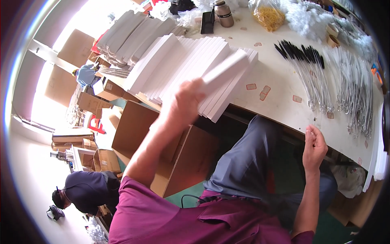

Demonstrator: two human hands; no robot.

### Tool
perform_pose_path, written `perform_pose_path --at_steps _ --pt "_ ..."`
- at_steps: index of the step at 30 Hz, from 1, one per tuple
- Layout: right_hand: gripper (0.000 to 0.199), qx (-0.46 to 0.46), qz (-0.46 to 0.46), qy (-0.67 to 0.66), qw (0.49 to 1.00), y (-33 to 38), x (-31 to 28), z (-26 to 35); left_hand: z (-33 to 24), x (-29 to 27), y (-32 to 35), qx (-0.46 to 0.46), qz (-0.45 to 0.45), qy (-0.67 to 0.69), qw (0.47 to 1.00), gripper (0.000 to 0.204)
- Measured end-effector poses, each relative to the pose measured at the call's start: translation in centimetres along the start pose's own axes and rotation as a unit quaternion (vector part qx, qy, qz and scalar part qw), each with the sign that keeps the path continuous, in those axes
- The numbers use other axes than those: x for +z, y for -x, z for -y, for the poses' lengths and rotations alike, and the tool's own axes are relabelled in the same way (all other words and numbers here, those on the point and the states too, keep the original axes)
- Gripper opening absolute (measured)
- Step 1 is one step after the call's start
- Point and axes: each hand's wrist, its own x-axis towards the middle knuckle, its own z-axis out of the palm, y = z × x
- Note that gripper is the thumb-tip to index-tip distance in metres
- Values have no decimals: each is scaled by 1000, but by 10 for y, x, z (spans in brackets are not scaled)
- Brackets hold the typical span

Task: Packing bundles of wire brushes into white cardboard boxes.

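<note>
My left hand (187, 99) is closed round the near end of a long, narrow white box (227, 71), slightly blurred, tilted above a row of similar white boxes (178, 61). That row stands packed side by side along the table edge. Close to the table's front edge is my right hand (315, 148), its fingers curled and pressed together; whatever they may hold is too small to make out. Beyond it lie thin wire-handled brushes with black bristles (300, 55), and beside these a larger heap of wire brushes with white bristles (351, 89).
A white table (276, 77) carries a steel flask (223, 14), a black phone-like object (207, 22) and a bag of rubber bands (268, 16). Stacked white cardboard (126, 38) stands far left. Below the boxes is an open carton (178, 162). Two other people work at left.
</note>
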Motion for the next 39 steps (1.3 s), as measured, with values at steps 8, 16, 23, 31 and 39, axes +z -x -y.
perform_pose_path --at_steps 8,16,23,31,39 --pt "17 -42 -27 61 997 -24 9 -20 151 -24 -82 -90 -51 -125 987 30" --pt "13 -64 -26 98 993 -22 8 -17 188 -36 -111 -153 -49 -157 974 37" --pt "9 -78 -44 132 987 -20 4 -20 176 -27 -113 -99 -82 -141 982 30" --pt "12 -95 -53 137 985 -23 13 -10 0 3 -107 -11 113 295 949 22" --pt "9 -73 -41 47 995 -24 7 -11 -44 180 -110 -100 204 277 934 27"
